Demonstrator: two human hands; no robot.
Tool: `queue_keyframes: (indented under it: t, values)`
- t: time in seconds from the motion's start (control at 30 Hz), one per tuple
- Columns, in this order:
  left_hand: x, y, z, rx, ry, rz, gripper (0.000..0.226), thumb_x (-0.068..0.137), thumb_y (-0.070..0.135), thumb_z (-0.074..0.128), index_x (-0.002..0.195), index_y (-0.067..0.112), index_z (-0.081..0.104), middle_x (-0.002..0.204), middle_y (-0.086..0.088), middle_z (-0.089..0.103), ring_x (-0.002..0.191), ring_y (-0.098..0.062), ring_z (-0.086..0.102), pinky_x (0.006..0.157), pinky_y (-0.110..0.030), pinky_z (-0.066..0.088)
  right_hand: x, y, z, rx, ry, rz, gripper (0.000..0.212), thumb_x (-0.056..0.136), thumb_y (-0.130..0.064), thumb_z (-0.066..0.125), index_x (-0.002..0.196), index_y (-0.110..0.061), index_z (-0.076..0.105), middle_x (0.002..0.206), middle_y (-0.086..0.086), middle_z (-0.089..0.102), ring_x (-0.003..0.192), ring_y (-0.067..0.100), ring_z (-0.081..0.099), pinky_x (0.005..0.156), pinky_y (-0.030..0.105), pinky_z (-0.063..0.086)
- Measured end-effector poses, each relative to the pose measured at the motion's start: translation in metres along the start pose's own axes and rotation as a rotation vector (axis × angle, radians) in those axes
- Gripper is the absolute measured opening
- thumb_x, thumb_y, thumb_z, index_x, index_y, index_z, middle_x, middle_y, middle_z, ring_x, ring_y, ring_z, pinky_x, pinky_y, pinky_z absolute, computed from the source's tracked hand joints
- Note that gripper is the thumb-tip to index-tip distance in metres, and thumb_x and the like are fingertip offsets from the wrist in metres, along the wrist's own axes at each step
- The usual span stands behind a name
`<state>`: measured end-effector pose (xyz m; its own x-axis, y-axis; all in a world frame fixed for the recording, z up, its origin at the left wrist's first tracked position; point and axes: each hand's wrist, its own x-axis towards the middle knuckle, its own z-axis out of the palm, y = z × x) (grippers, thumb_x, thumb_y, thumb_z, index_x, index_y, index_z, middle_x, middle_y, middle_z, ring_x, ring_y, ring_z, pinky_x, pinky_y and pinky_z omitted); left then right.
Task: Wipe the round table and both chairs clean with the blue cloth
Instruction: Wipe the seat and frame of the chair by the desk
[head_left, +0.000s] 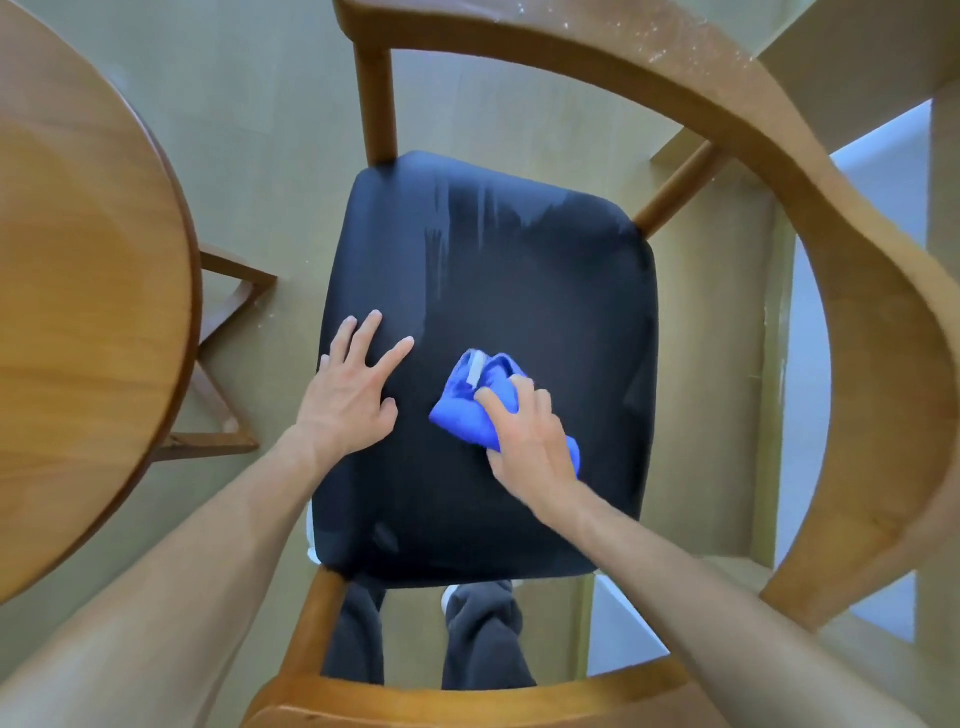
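On my far left I see the round table (88, 291), its wooden edge beside the chair (810, 218). My left hand (349, 395) lies flat with fingers spread on the chair's dark seat (519, 270). Just right of it, my right hand (524, 431) presses down with fingers curled over the bunched blue cloth (467, 400), which sits mid-seat.

Both forearms are bare — no sleeves, watch or rings show on the hands. Below, the legs wear loose dark grey trousers (483, 634) — a white shoe (450, 597) peeks out.
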<state>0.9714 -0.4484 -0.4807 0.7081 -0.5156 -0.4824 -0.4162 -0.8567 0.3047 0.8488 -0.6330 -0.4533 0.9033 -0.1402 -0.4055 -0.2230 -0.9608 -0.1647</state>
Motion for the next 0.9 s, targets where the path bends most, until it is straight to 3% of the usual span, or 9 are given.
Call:
queue_keyframes:
  t: [0.1, 0.2, 0.3, 0.4, 0.47, 0.53, 0.6, 0.73, 0.9]
  values:
    - [-0.001, 0.002, 0.0, 0.03, -0.014, -0.007, 0.074, 0.085, 0.023, 0.053, 0.15, 0.033, 0.019, 0.16, -0.005, -0.006, 0.145, -0.028, -0.009, 0.111, -0.051, 0.03, -0.063, -0.01, 0.024, -0.112, -0.192, -0.453, 0.057, 0.048, -0.013, 0.074, 0.101, -0.028, 0.059, 0.105, 0.007, 0.06, 0.07, 0.025, 0.051, 0.047, 0.026, 0.041]
    - [0.002, 0.002, -0.002, 0.076, -0.026, 0.001, 0.072, 0.088, 0.028, 0.05, 0.151, 0.033, 0.017, 0.159, -0.007, -0.007, 0.145, -0.03, -0.008, 0.113, -0.049, 0.026, -0.051, 0.027, 0.014, -0.262, -0.209, -0.746, 0.054, 0.056, -0.009, 0.068, 0.103, -0.031, 0.056, 0.11, 0.006, 0.059, 0.075, 0.024, 0.052, 0.05, 0.028, 0.044]
    - [0.001, 0.0, 0.0, 0.1, 0.01, 0.014, 0.069, 0.089, 0.031, 0.05, 0.151, 0.032, 0.018, 0.16, -0.008, -0.003, 0.145, -0.032, -0.005, 0.113, -0.048, 0.027, 0.005, 0.075, -0.019, -0.199, 0.018, -0.449, 0.056, 0.059, -0.002, 0.069, 0.108, -0.028, 0.065, 0.116, 0.012, 0.06, 0.082, 0.032, 0.057, 0.053, 0.034, 0.049]
    - [0.0, 0.003, 0.004, 0.115, 0.044, 0.008, 0.069, 0.088, 0.031, 0.05, 0.15, 0.031, 0.022, 0.16, -0.01, 0.001, 0.145, -0.033, -0.001, 0.113, -0.05, 0.026, 0.053, 0.126, -0.046, 0.056, 0.16, 0.159, 0.061, 0.074, -0.008, 0.067, 0.13, -0.026, 0.054, 0.134, 0.014, 0.04, 0.112, 0.036, 0.044, 0.082, 0.042, 0.048]
    - [0.0, 0.004, 0.005, 0.115, 0.058, 0.008, 0.068, 0.087, 0.031, 0.052, 0.149, 0.03, 0.025, 0.16, -0.011, 0.004, 0.146, -0.034, 0.002, 0.112, -0.053, 0.025, 0.059, 0.143, -0.049, 0.172, 0.174, 0.381, 0.067, 0.079, -0.025, 0.069, 0.14, -0.032, 0.042, 0.136, 0.009, 0.032, 0.12, 0.032, 0.035, 0.095, 0.04, 0.042]
    - [-0.001, 0.005, 0.006, 0.099, 0.095, 0.023, 0.064, 0.087, 0.03, 0.055, 0.148, 0.027, 0.033, 0.159, -0.014, 0.01, 0.145, -0.036, 0.007, 0.11, -0.057, 0.025, 0.052, 0.139, -0.042, 0.176, 0.187, 0.418, 0.078, 0.078, -0.04, 0.071, 0.145, -0.037, 0.032, 0.137, 0.008, 0.031, 0.118, 0.03, 0.035, 0.096, 0.041, 0.041]
    - [-0.004, 0.004, 0.01, 0.081, 0.135, 0.025, 0.061, 0.089, 0.032, 0.055, 0.147, 0.025, 0.036, 0.158, -0.016, 0.013, 0.145, -0.039, 0.01, 0.108, -0.06, 0.026, 0.043, 0.13, -0.031, 0.158, 0.24, 0.419, 0.081, 0.079, -0.041, 0.072, 0.147, -0.033, 0.028, 0.138, 0.01, 0.032, 0.115, 0.032, 0.038, 0.095, 0.044, 0.043]
    - [-0.009, 0.003, 0.024, 0.095, 0.156, 0.012, 0.062, 0.089, 0.042, 0.035, 0.148, 0.024, 0.031, 0.158, -0.017, 0.012, 0.145, -0.039, 0.01, 0.108, -0.061, 0.027, 0.04, 0.122, -0.021, -0.043, 0.405, 0.354, 0.074, 0.079, -0.033, 0.074, 0.143, -0.016, 0.042, 0.139, 0.024, 0.04, 0.117, 0.044, 0.045, 0.093, 0.052, 0.042]
    - [-0.008, 0.0, 0.031, 0.118, 0.168, 0.013, 0.065, 0.088, 0.045, 0.025, 0.149, 0.025, 0.027, 0.159, -0.016, 0.009, 0.145, -0.039, 0.008, 0.109, -0.062, 0.025, 0.054, 0.128, -0.035, -0.081, 0.255, 0.306, 0.057, 0.086, -0.015, 0.062, 0.141, -0.015, 0.045, 0.137, 0.019, 0.043, 0.111, 0.04, 0.047, 0.084, 0.05, 0.048]
